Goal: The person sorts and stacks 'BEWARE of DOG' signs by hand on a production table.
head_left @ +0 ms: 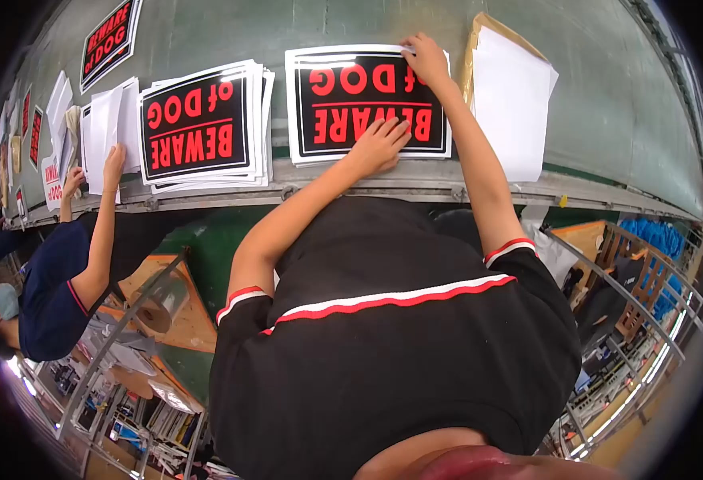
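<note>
A black sign with red "BEWARE of DOG" lettering [343, 88] lies in front of me on white sheets, upside down from this view. My left hand [379, 146] rests on its near edge, fingers spread over the lettering. At the sign's far right corner, my right hand [427, 62] touches the border with its fingers apart, covering part of the word "of". Left of this is a loosely fanned stack of matching signs [199, 128]. Blank white sheets [511, 96] lie to the right, on brown paper [477, 40].
A long green table [623, 96] with a metal near edge [415, 188] runs across. To the left, a co-worker [59, 280] handles white sheets [105, 132]. Another sign [110, 40] lies at the far left. Metal railings [623, 296] and a wooden pallet [647, 292] stand behind at right.
</note>
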Demonstrator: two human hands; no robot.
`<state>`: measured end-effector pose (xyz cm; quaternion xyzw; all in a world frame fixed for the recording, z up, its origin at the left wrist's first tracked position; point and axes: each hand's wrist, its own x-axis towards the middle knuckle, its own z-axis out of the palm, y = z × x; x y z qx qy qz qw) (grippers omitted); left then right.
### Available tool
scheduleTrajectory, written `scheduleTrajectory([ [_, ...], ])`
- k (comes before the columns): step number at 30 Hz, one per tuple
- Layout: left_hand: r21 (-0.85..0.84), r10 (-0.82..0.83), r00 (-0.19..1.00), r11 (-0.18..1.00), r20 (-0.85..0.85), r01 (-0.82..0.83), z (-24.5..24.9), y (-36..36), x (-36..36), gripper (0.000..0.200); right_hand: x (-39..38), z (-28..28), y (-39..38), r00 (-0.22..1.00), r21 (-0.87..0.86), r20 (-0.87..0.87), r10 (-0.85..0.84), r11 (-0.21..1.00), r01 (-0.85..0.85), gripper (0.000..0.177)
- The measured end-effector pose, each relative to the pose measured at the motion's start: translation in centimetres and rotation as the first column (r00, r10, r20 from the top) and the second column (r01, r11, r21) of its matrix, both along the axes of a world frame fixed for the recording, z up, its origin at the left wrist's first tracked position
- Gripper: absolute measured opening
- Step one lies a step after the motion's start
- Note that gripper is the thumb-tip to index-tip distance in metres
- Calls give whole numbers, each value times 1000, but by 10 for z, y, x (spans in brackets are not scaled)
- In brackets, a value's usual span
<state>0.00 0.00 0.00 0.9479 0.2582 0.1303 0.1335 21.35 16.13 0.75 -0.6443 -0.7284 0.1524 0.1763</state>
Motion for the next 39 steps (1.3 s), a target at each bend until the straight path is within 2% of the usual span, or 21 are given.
scheduleTrajectory([
  [5,6,14,999,1000,48,-14,6,-4,3,65,6,-5,-7,998,37,-44,35,999,-34,23],
  [6,6,9,1000,1000,16,-9,8,-2,1,66,4,-2,-8,998,99,-62,28,995,-22,24],
  [9,-54,17,995,998,97,-12,19,3,-3,63,5,11,-20,994,296,-103,-38,953,68,26],
  [11,-93,50,957,995,285,-24,65,13,-5,55,22,15,-32,979,435,-137,-153,878,198,29],
  [12,-114,67,925,993,375,-25,98,20,-6,52,34,16,-41,955,407,-134,-264,864,296,31],
  [14,-296,93,822,950,561,94,168,34,-13,38,61,13,-68,889,352,-128,-439,818,455,36],
  [15,-305,109,754,944,648,126,213,38,-22,33,71,11,-85,855,326,-127,-503,793,515,39],
  [17,-290,110,589,932,800,219,297,45,-47,28,87,-9,-119,798,322,-9,-603,753,573,44],
  [19,-240,-11,540,889,841,390,348,61,-102,23,89,-12,-140,771,254,54,-635,755,604,46],
  [21,-233,-20,494,865,869,445,369,62,-129,27,92,-27,-162,774,233,90,-627,769,596,44],
  [23,-318,140,412,858,900,402,386,52,-125,25,90,-24,-166,779,224,126,-615,782,581,36],
  [24,-406,262,370,825,891,393,392,36,-124,24,88,-24,-167,802,286,64,-593,781,555,23],
  [25,-493,386,323,778,864,390,396,22,-121,23,88,-20,-177,795,254,55,-604,779,574,21],
  [27,-444,354,268,706,896,551,399,23,-122,29,76,-12,-164,779,225,-2,-627,759,612,15],
  [28,-327,233,231,639,945,696,397,26,-123,36,70,-5,-161,796,266,-17,-605,765,587,13],
  [31,-164,92,140,354,986,921,410,26,-122,24,36,22,-151,915,452,-78,-395,804,386,18],
  [33,-43,62,23,347,998,937,416,17,-114,32,10,22,-150,982,413,18,-187,896,163,22],
  [34,57,38,-81,434,996,899,412,7,-103,33,-9,24,-153,994,387,-9,-105,917,100,24],
  [35,25,84,-68,426,994,904,415,1,-103,34,-29,28,-156,999,363,-37,-23,931,35,26],
  [37,-34,178,-43,404,983,914,423,-11,-103,38,-62,27,-166,993,246,-84,84,967,-61,14],
  [39,38,59,-60,315,996,948,419,-10,-106,39,-85,22,-181,987,189,-30,155,971,-147,13],
])
